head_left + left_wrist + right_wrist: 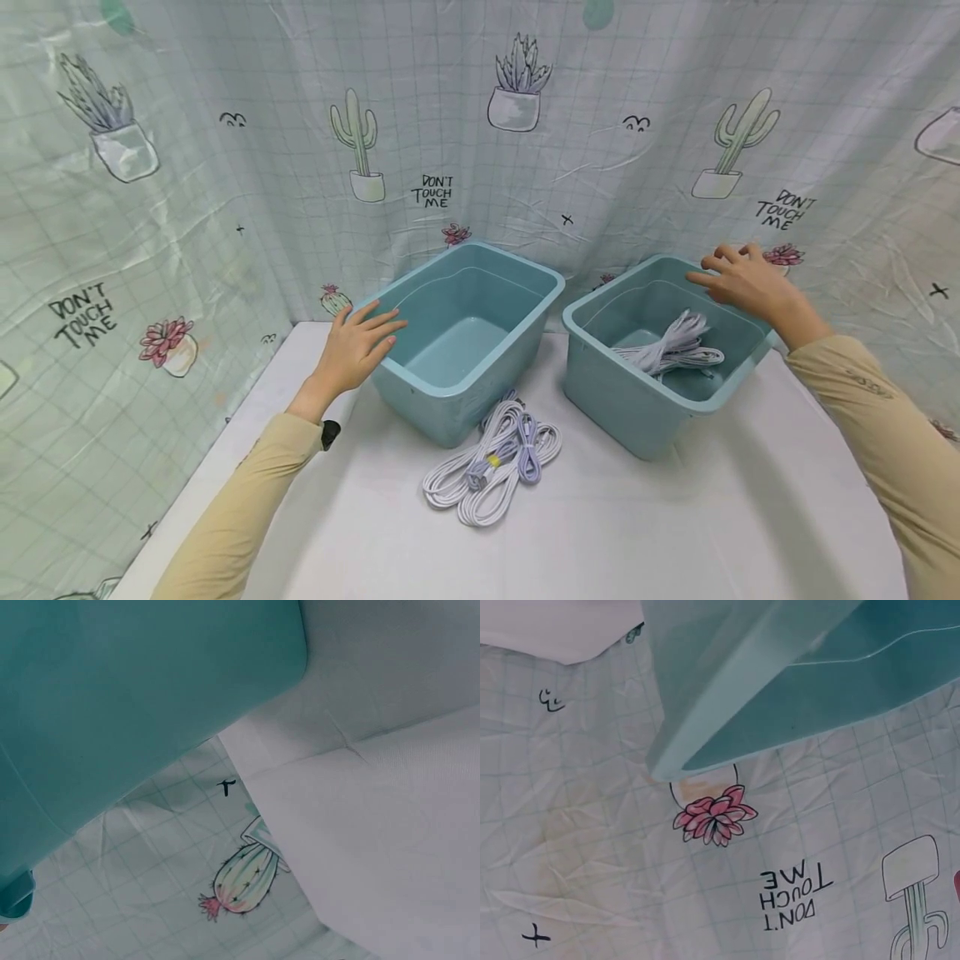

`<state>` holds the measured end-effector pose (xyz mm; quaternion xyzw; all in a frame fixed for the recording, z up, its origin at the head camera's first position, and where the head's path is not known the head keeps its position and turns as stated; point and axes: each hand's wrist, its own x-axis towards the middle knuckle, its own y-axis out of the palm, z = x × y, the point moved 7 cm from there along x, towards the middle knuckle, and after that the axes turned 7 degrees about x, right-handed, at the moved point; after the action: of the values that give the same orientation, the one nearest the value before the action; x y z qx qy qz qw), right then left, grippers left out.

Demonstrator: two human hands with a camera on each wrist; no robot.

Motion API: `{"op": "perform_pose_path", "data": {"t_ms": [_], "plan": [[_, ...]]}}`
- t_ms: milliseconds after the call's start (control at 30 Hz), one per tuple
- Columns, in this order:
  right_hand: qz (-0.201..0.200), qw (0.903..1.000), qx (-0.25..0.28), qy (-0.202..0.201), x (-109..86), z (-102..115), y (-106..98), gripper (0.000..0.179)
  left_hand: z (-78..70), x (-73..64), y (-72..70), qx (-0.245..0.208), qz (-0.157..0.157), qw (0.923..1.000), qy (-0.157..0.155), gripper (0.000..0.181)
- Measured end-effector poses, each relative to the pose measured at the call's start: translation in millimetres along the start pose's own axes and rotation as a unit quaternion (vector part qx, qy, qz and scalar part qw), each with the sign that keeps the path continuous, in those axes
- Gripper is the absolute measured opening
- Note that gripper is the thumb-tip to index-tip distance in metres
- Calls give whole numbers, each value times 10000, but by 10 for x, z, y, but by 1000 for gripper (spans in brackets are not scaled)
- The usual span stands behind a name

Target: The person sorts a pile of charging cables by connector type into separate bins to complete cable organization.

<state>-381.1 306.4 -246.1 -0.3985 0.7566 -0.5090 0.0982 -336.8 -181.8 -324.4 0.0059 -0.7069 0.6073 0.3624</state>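
My left hand is at the left rim of a blue-green plastic bin, fingers spread and holding nothing. That bin's side wall fills the upper left of the left wrist view. Over the far right rim of a second blue-green bin hangs my right hand, its fingers loosely bent around nothing. Inside the second bin lie bundled white cables. On the table in front of the bins, several coiled white cables lie in a heap, with a pale purple cable coil on top.
Both bins stand on a white-covered table, a narrow gap between them. A curtain printed with cacti hangs behind and on both sides. A dark watch-like band shows at the left cuff.
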Motion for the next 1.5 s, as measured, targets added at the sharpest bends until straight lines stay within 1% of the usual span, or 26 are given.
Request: {"op": "perform_pose_path", "data": {"t_ms": [167, 200, 233, 267, 300, 400, 433, 600, 767, 933, 1100, 1267, 1500], "plan": [[-343, 9992, 188, -18, -50, 6, -34, 41, 12, 2, -5, -43, -45, 10000, 3, 35], [-415, 9989, 228, -40, -61, 12, -46, 36, 13, 4, -4, -46, -48, 10000, 10, 34], [-486, 9985, 243, -53, -72, 17, -58, 27, 14, 6, -3, -51, -49, 10000, 13, 33], [-560, 9981, 264, -60, -81, 24, -69, 25, 16, 6, -1, -54, -42, 10000, 12, 33], [-648, 9975, 273, -74, -89, 33, -81, 32, 17, 6, 0, -58, -35, 10000, 13, 33], [-1026, 9942, 284, -155, -108, 82, -130, 69, 18, 0, 8, -37, -19, 10000, 18, 34], [-1184, 9924, 298, -180, -115, 103, -151, 75, 16, -1, 11, -31, -20, 10000, 18, 34], [-1849, 9809, 457, -394, -137, 261, -285, 69, 5, -8, 16, -23, -41, 10000, 27, 33], [-2239, 9705, 727, -515, -150, 395, -410, 65, -4, -2, 5, -45, -58, 10000, 19, 32], [-2450, 9628, 1004, -544, -177, 510, -541, 62, -6, 0, -1, -67, -41, 10000, 13, 33], [-2660, 9546, 1183, -629, -185, 654, -728, 56, 0, 7, -4, -73, -81, 9999, 31, 33], [-2700, 9515, 1296, -706, -161, 820, -898, 52, 4, 11, 8, -58, -54, 10000, 42, 32], [-2675, 9497, 1419, -805, -115, 1056, -1051, 50, 6, 3, 8, -94, -81, 9999, 54, 36]]}}
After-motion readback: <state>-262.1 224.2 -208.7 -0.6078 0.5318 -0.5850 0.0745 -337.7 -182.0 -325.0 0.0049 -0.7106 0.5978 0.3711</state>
